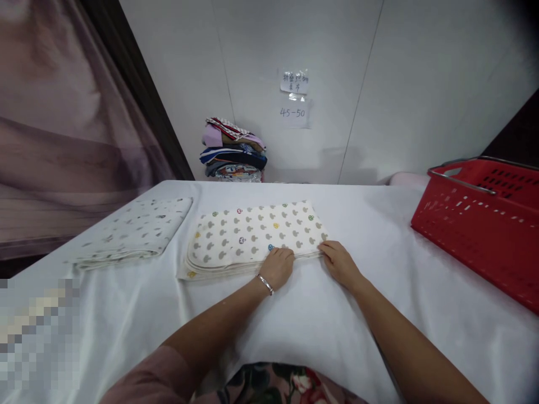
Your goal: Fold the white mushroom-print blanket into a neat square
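Observation:
A folded cream cloth [252,230] with a print of small grey mushroom-like shapes and a few coloured ones lies in layers before me. My left hand [278,267], with a silver bracelet at the wrist, is closed on the middle of its near edge. At the near right corner, my right hand [338,261] pinches the cloth's edge between thumb and fingers. The fingertips of both hands are partly hidden. To the left, apart from both hands, rests another folded white cloth [138,230] with small dark prints.
A white-covered table [303,325] spreads under the cloths. On the right stands a red plastic basket [484,224] with a metal handle. Behind the table rises a stack of folded fabrics [233,154] against the wall. A curtain [71,123] hangs at the left.

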{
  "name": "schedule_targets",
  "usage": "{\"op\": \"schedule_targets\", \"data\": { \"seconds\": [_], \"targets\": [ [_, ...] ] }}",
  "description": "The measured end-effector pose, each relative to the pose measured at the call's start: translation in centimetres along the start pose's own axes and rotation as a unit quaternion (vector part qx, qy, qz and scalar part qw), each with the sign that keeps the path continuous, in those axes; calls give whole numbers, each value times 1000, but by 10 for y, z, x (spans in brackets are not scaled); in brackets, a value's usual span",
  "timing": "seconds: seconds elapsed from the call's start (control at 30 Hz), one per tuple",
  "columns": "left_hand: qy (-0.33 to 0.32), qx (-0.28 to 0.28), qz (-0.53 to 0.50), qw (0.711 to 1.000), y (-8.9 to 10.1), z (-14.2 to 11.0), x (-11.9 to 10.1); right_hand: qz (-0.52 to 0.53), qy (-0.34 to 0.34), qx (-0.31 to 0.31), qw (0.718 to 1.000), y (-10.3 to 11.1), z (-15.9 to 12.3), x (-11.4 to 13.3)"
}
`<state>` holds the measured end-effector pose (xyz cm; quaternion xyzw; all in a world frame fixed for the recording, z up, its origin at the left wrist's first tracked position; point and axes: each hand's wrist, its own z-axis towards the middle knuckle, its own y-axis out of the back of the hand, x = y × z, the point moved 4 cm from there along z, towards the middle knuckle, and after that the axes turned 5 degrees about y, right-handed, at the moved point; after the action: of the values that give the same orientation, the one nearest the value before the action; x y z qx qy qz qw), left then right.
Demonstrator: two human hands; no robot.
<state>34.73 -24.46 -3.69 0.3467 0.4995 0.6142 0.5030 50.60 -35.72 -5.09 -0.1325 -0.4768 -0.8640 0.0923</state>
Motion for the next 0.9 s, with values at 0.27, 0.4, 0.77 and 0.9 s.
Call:
{"op": "schedule_targets", "data": {
  "seconds": [0.27,0.4,0.77,0.9],
  "targets": [
    [78,2,-36,996,4,3,5,-8,-2,-16,1000,5,1,2],
    [64,8,-8,998,3,5,3,-19,-2,-14,1000,4,1,1],
    [-22,-63,97,993,-11,25,-13,-38,10,-7,999,2,2,1],
    [-39,-50,111,992,-11,36,-21,-39,5,-2,999,2,2,0]
  ]
}}
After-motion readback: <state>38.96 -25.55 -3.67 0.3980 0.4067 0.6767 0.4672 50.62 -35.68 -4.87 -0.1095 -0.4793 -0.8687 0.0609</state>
